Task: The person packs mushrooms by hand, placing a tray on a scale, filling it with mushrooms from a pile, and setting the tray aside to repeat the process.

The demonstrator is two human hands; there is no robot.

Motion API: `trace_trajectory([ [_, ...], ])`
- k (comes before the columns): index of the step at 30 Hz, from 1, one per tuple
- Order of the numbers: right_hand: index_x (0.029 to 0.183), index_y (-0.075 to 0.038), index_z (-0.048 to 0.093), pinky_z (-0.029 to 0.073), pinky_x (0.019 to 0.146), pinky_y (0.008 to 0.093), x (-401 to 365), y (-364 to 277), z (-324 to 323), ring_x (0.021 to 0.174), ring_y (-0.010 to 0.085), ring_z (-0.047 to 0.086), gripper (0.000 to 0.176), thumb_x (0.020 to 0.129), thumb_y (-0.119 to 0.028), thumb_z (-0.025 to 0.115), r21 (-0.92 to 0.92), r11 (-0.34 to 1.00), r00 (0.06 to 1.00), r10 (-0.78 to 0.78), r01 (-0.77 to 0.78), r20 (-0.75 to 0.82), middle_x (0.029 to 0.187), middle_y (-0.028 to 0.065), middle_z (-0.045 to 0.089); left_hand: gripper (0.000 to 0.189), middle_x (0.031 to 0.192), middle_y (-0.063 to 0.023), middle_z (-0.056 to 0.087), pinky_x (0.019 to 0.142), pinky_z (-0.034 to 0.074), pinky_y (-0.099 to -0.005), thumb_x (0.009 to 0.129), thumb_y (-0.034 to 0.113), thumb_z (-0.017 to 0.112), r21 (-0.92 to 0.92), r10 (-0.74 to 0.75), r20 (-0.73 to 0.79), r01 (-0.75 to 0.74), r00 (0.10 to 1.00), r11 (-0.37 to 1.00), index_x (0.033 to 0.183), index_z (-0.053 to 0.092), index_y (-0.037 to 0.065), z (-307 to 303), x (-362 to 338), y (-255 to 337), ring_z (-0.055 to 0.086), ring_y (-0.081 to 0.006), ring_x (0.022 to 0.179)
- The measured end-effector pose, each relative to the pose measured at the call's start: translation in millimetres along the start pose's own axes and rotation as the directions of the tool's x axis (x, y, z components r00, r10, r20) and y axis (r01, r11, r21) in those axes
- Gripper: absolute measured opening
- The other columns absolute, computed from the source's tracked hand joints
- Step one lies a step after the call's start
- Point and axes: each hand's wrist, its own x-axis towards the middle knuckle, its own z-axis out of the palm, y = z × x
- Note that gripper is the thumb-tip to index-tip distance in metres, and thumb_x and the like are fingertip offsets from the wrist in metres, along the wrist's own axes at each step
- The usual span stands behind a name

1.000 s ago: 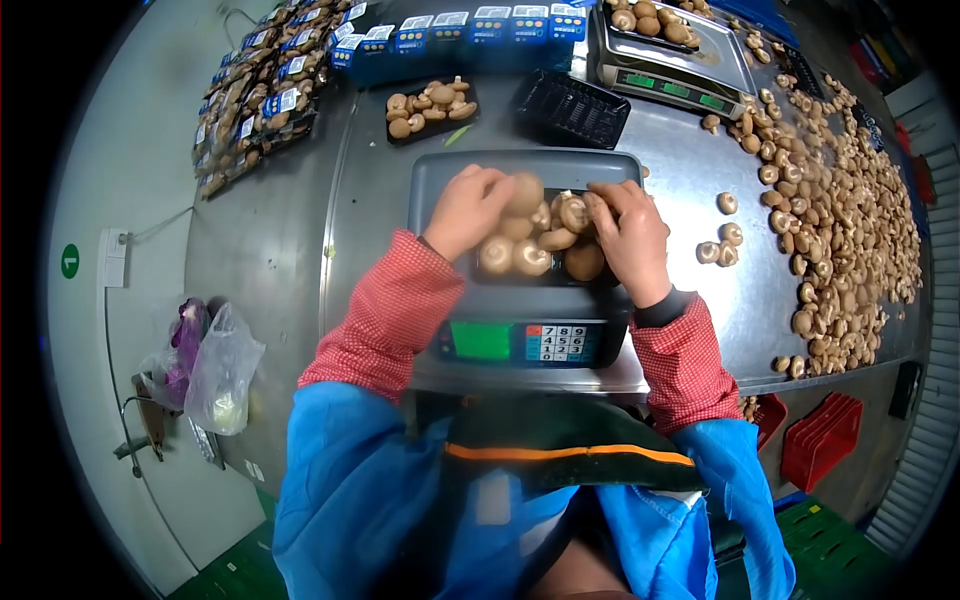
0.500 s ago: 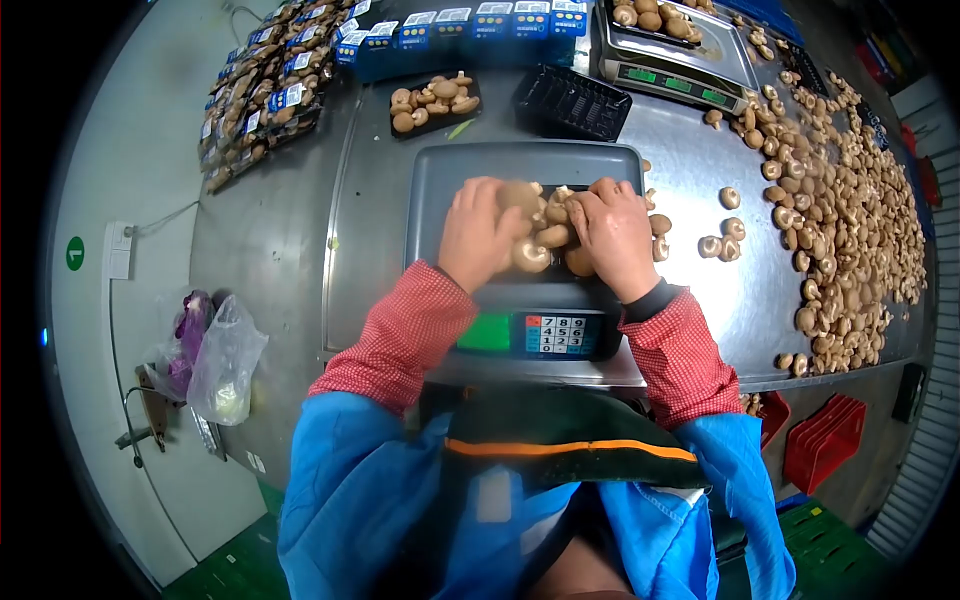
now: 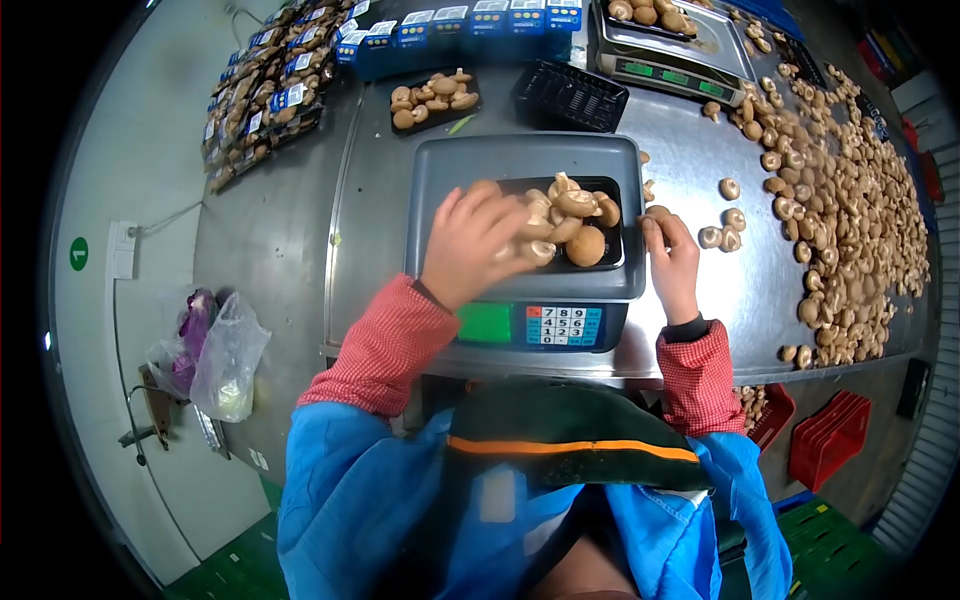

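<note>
On the scale point(image 3: 425, 220) lies a black tray point(image 3: 612, 252) heaped with brown mushrooms point(image 3: 585, 245). My left hand point(image 3: 472, 240) cups over the tray's left end, its fingers bent around a mushroom point(image 3: 538, 251); another cap shows behind the knuckles. Part of what it grips is hidden. Just off the scale's right edge, my right hand point(image 3: 674, 255) pinches a mushroom point(image 3: 656, 212) between thumb and fingers. The scale's green display point(image 3: 484, 323) and keypad point(image 3: 562, 325) face me.
Loose mushrooms point(image 3: 850, 240) are spread over the table's right side. Behind the scale stand a filled tray point(image 3: 432, 102), an unfilled black tray point(image 3: 572, 97) and a second scale point(image 3: 668, 75). Packed trays point(image 3: 265, 95) pile up at back left. Red crates point(image 3: 830, 440) sit below.
My right hand has left the tray and moved right to a mushroom beside the scale. My left hand has shifted slightly left, staying over the tray. More of the tray's right half shows.
</note>
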Motion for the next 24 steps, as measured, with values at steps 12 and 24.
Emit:
trace_trajectory([
  [12,0.134,-0.013,0.048,0.054,0.073,0.0430,-15.9,78.9,-20.2,0.086,0.0381,0.063,0.053,0.087,-0.024,0.069,-0.624,0.781,0.964,0.172,-0.008,0.202,0.103,0.0223,0.053,0.024,0.103,-0.0067,0.066,0.084,0.050,-0.0266,0.101,0.014,0.051,-0.699,-0.684,-0.071,0.452,0.726,0.553,0.115,0.064,0.000,-0.3,-53.1,-41.8,0.061,-0.0125,0.091],
  [24,0.117,-0.013,0.058,0.052,0.072,0.0412,-14.5,117.6,-21.1,0.084,0.0345,0.063,0.032,0.088,-0.020,0.067,-0.522,0.852,0.993,0.093,-0.039,0.078,0.095,0.0165,0.061,0.037,0.114,-0.0102,0.059,0.084,0.050,-0.0295,0.086,0.011,0.069,-0.498,-0.520,-0.161,0.385,0.839,0.777,0.121,0.061,0.004,1.8,-45.9,-20.1,0.060,-0.0199,0.103],
])
